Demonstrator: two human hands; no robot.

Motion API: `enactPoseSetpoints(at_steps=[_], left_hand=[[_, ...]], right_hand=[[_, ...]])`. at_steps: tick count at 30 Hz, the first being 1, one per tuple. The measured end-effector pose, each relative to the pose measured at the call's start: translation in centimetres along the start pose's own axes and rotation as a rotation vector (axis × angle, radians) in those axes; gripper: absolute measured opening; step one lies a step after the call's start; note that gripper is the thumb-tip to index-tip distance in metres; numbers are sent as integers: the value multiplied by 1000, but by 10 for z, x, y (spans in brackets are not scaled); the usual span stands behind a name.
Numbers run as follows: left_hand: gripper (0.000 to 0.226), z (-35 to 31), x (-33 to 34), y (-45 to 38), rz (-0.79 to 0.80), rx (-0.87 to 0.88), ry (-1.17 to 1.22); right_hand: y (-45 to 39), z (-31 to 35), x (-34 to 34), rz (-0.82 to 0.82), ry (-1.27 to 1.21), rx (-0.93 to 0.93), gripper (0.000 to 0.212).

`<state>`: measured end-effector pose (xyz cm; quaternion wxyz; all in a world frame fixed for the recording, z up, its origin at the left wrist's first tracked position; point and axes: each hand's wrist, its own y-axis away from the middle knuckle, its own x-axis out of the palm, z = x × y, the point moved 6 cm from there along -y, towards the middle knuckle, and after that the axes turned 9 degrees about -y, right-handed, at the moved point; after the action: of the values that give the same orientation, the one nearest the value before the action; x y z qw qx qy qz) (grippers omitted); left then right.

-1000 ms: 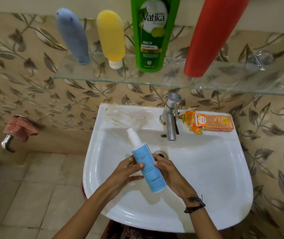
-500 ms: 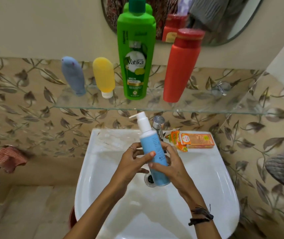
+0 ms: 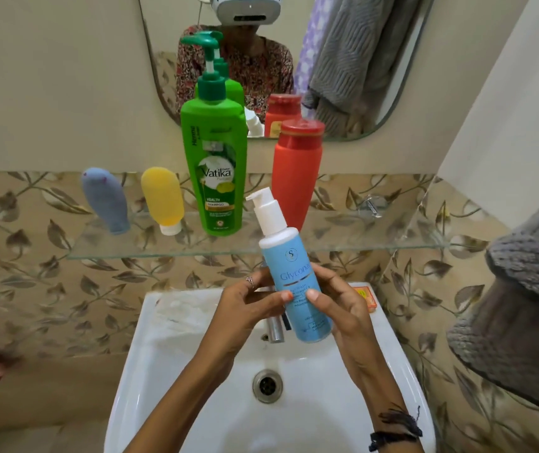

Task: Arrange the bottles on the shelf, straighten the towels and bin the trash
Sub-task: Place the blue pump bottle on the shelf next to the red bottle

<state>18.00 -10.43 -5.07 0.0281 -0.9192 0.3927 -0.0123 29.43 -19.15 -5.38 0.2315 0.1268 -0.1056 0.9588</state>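
A white ceramic basin (image 3: 170,371) fills the lower view, smooth and glossy, with a round metal drain (image 3: 267,386) at its centre. Above it runs a clear glass shelf (image 3: 359,238), hard and slick, carrying four bottles: a tall green plastic pump bottle (image 3: 213,165), a red plastic bottle with a flat cap (image 3: 297,171), a soft yellow squeeze tube standing on its white cap (image 3: 163,200) and a matching grey-blue squeeze tube (image 3: 105,200). A grey knitted towel (image 3: 523,302) hangs at the right edge. Over the basin, the pale blue pump bottle with a white neck and nozzle (image 3: 297,273) is held nearly upright, its long axis leaning slightly left at the top. The left hand (image 3: 245,308) and right hand (image 3: 336,308) both close their grip around its lower body from either side, thumbs across the label. The shelf lies above and beyond the bottle, and the bare stretch right of the red bottle looks the likeliest landing place, nearer the right hand.
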Motion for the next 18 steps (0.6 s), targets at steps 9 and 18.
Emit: enactPoseSetpoints(at_steps=[9, 18], left_hand=[[40, -71, 30, -20, 27, 250, -26], [45, -101, 55, -51, -96, 357, -136]], right_hand=[[-11, 64, -19, -46, 6, -238, 48], [-33, 98, -43, -155, 20, -415, 52]])
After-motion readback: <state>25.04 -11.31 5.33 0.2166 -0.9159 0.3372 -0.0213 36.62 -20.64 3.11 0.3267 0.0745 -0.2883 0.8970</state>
